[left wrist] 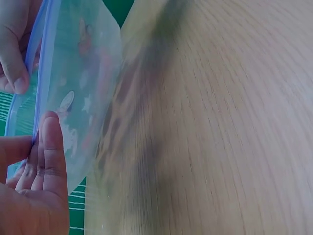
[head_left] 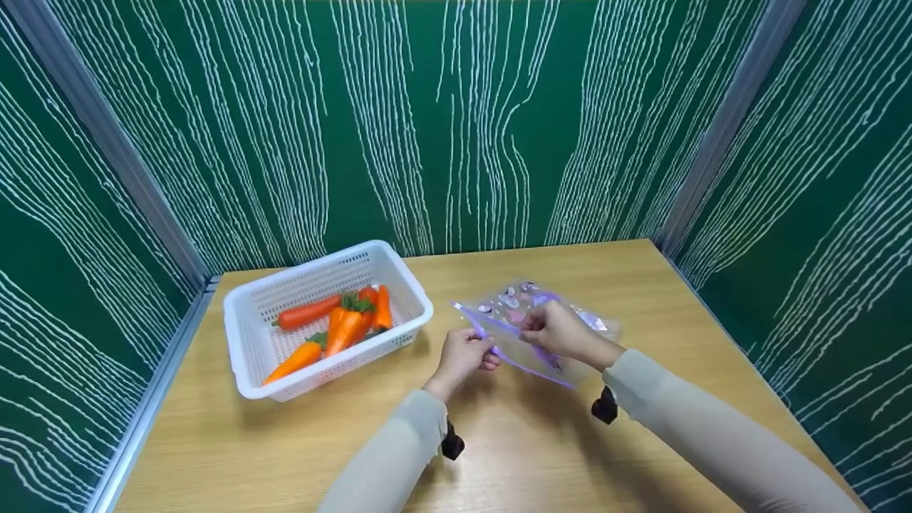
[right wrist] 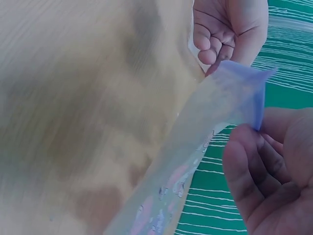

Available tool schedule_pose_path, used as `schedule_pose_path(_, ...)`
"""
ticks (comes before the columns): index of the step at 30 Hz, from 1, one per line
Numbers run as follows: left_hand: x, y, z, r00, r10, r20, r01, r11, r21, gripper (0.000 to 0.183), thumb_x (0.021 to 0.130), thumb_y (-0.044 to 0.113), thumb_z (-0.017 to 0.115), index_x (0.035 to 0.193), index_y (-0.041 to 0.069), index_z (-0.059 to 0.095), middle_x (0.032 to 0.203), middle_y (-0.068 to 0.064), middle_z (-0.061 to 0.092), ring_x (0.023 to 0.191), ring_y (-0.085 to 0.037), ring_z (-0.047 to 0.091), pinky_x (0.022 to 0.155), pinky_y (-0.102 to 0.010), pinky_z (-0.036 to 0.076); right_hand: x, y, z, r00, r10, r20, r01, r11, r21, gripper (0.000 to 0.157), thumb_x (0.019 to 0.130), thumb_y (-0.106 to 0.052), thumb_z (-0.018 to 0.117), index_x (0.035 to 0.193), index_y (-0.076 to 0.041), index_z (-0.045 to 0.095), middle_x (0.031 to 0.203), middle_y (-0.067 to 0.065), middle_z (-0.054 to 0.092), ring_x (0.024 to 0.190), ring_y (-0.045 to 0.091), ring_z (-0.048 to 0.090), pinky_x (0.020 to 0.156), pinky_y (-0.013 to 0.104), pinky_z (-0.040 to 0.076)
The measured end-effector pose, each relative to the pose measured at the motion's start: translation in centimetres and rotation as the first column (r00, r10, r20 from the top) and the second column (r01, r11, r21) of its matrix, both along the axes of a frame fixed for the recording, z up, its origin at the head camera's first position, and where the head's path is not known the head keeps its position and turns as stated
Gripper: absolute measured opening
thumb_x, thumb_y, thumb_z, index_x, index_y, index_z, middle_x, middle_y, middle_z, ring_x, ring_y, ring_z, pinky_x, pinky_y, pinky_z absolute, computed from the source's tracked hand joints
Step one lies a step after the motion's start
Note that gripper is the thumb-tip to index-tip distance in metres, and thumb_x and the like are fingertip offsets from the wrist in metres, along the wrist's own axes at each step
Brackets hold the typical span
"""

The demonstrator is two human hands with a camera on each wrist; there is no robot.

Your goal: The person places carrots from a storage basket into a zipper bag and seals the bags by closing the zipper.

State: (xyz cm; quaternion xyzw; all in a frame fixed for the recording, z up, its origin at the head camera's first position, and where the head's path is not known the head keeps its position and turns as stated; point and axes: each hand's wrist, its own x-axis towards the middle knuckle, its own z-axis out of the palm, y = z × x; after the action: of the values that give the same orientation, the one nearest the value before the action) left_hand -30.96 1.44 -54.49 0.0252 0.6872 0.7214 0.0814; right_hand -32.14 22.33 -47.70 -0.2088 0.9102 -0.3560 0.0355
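A clear zip bag [head_left: 513, 303] with purple edges and small printed figures is held up over the wooden table, its mouth spread apart. My left hand [head_left: 464, 356] pinches the near purple rim between thumb and fingers; the left wrist view shows this hand [left wrist: 41, 171] on the rim of the bag [left wrist: 80, 98]. On the opposite rim, my right hand [head_left: 559, 329] pinches the edge, as the right wrist view also shows with the hand [right wrist: 274, 166] at the purple strip of the bag [right wrist: 195, 132]. No contents show inside the bag.
Left of the bag stands a white plastic basket [head_left: 246, 342] holding several orange and red carrots [head_left: 345, 324], some with green tops. The wooden table [head_left: 499, 463] meets green walls [head_left: 442, 128] with white wavy lines at its back and sides.
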Motion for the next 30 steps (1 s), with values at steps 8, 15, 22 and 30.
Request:
schedule_pose_path(8,0.2,-0.4,0.3,0.997,0.070,0.033,-0.069,0.996,-0.052,0.015,0.098,-0.006,0.060,0.094,-0.014,0.072,0.069,-0.008,0.072,0.053,-0.009,0.067,0.056,-0.023,0.062,-0.2,0.2,1.1,0.989,-0.105,-0.101,0.107,0.994,0.023,0.012,0.093,-0.001,0.076,0.081,-0.004,0.076,0.075,0.007,0.074,0.063,0.012,0.060,0.056,0.021,0.049)
schedule_pose_path(15,0.2,-1.0,0.1,0.995,0.096,-0.010,-0.096,0.987,-0.125,0.016,0.096,-0.007,0.062,0.096,-0.018,0.073,0.071,-0.013,0.075,0.053,-0.010,0.066,0.054,-0.024,0.061,-0.6,1.0,1.9,0.981,-0.168,-0.095,0.164,0.985,-0.054,0.010,0.095,0.000,0.072,0.087,-0.002,0.077,0.081,0.012,0.076,0.064,0.015,0.066,0.056,0.021,0.055)
schedule_pose_path(22,0.2,-1.7,0.3,0.993,0.108,-0.043,-0.113,0.983,-0.146,0.016,0.094,-0.007,0.063,0.096,-0.020,0.073,0.069,-0.012,0.073,0.050,-0.008,0.064,0.051,-0.021,0.058,-1.1,1.6,2.7,0.959,-0.269,-0.091,0.260,0.961,-0.096,0.010,0.094,0.001,0.070,0.086,0.001,0.074,0.081,0.015,0.077,0.063,0.016,0.065,0.056,0.022,0.055)
schedule_pose_path(30,-0.2,-2.6,0.2,0.995,0.082,-0.050,-0.089,0.984,-0.154,0.021,0.097,-0.007,0.062,0.106,-0.023,0.071,0.073,-0.020,0.076,0.049,-0.008,0.063,0.050,-0.021,0.058,-1.6,2.4,2.6,0.952,-0.272,-0.140,0.258,0.960,-0.111,0.010,0.092,0.002,0.069,0.088,0.006,0.078,0.079,0.017,0.078,0.057,0.011,0.064,0.051,0.019,0.053)
